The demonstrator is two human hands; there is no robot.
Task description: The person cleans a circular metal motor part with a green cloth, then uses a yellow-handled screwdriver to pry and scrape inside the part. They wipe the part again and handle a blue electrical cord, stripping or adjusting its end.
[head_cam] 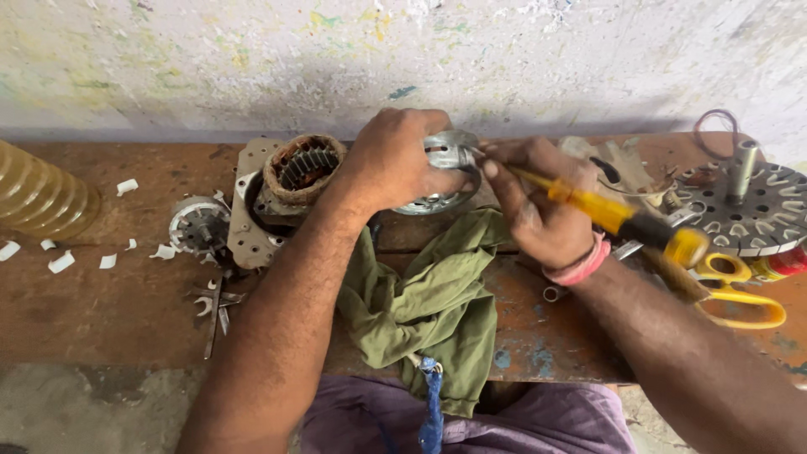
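Soft, even daylight throughout; no glare seen. Faint shadows are cast under the forearms onto the bench (101, 311). Focus is held mid-frame; slight motion blur is seen on the yellow-handled screwdriver (618, 217). Mild softening and stretch are noted at the corners.

No packages, labels, signs, screens

screwdriver tip (492, 161) hidden, bottle (42, 197) cut off
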